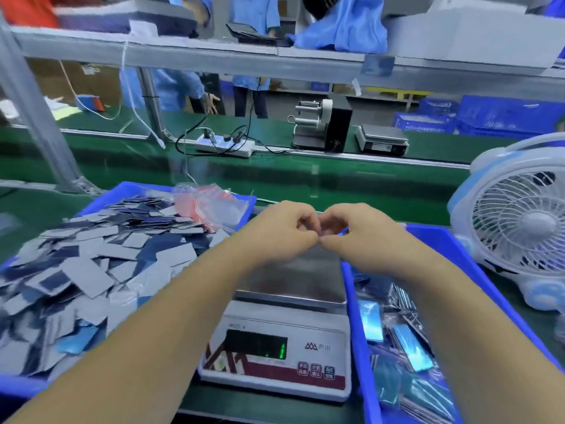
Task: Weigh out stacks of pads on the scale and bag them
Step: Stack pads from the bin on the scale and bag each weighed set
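Centrally, curled fingertips (308,232) of the left hand (281,228) and right hand (357,229) meet above the scale (275,347); whether they pinch anything cannot be told. Scale pan bare; display green, digits unreadable; triangular logo and button captions illegible. Left: blue bin (122,191) heaped with loose grey and dark pads (91,264), clear red-striped bags (211,203) at its far end. Right: blue bin (443,240) of bagged pads (406,347). Far right: white fan (519,221).
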A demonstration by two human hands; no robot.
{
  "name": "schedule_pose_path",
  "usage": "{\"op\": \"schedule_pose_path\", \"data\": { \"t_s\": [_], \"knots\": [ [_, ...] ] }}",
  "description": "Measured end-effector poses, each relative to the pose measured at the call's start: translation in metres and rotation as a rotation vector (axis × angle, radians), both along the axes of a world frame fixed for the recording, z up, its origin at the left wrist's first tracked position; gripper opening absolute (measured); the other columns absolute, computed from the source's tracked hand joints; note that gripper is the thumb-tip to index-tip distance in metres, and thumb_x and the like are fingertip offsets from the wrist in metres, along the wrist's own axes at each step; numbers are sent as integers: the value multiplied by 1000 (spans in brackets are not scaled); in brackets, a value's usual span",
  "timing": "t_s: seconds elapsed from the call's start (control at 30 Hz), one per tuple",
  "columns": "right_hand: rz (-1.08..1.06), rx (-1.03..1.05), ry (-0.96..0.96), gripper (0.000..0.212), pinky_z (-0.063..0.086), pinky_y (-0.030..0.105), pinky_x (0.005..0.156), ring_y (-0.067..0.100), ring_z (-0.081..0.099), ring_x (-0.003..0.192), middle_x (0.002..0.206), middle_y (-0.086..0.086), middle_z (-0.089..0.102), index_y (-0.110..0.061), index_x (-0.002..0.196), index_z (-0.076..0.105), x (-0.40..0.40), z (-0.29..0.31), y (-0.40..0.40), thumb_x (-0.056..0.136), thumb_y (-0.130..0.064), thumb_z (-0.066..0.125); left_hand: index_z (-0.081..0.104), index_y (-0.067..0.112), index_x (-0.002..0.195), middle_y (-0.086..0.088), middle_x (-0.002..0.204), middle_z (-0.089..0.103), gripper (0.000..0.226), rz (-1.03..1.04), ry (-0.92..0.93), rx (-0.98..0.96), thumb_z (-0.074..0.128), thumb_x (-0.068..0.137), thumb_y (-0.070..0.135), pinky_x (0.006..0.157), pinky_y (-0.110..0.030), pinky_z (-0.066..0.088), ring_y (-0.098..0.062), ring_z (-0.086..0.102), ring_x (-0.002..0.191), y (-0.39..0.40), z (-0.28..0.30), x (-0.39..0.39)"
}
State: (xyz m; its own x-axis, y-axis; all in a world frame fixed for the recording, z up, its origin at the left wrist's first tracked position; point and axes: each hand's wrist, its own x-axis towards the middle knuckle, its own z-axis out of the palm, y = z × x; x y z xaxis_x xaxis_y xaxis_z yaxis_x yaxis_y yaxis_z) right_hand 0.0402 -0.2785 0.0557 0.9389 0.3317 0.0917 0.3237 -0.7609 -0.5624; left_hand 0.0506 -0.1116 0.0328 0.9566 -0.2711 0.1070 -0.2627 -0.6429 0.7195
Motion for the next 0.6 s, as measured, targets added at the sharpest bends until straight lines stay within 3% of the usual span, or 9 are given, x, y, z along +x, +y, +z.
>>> {"op": "schedule_pose_path", "data": {
  "t_s": [0.13, 0.2, 0.27, 0.4, 0.5, 0.6],
  "knots": [
    [97, -53, 0, 17, 39, 9, 50, -3, 53, 64, 88, -12, 66, -28, 101, 69, 1, -6, 43, 88, -21, 62, 65, 29, 77, 27, 50, 52, 16, 78, 36, 112, 62, 90, 20, 45, -10, 34, 5, 47, 47, 61, 15, -8],
    [138, -82, -11, 15, 42, 8, 60, 1, 57, 74, 89, -14, 65, -27, 100, 69, 0, -12, 59, 88, -20, 63, 67, 30, 79, 26, 53, 55, 13, 166, 54, 131, 61, 90, 26, 45, -11, 36, 5, 49, 47, 94, 18, -14],
    [146, -93, -24, 13, 46, 16, 71, 4, 59, 81, 87, -18, 65, -33, 93, 67, -2, -20, 69, 88, -21, 62, 67, 32, 78, 23, 58, 59, 13, 264, 30, 156, 61, 88, 26, 48, -16, 38, 3, 51, 49, 126, 20, -19],
    [135, -84, -69, 11, 41, 6, 63, -10, 56, 77, 76, -22, 64, -33, 86, 67, -7, -37, 71, 88, -24, 61, 63, 34, 83, 17, 77, 59, 5, 406, 60, 337, 65, 86, 32, 53, -22, 37, 1, 53, 65, 168, 10, -24],
    [155, -86, -95, 11, 44, 9, 70, -8, 56, 78, 74, -18, 68, -30, 84, 69, -8, -42, 70, 88, -22, 62, 61, 37, 97, 16, 85, 57, 18, 381, 158, 434, 70, 82, 40, 57, -24, 37, -1, 53, 74, 174, -6, -23],
    [144, -45, -110, 12, 44, 10, 67, -6, 57, 76, 72, -22, 66, -31, 82, 68, -8, -42, 68, 88, -21, 62, 66, 29, 102, 11, 90, 62, 28, 388, 129, 501, 69, 79, 45, 65, -29, 48, -8, 57, 80, 164, -16, -19]
  ]
}}
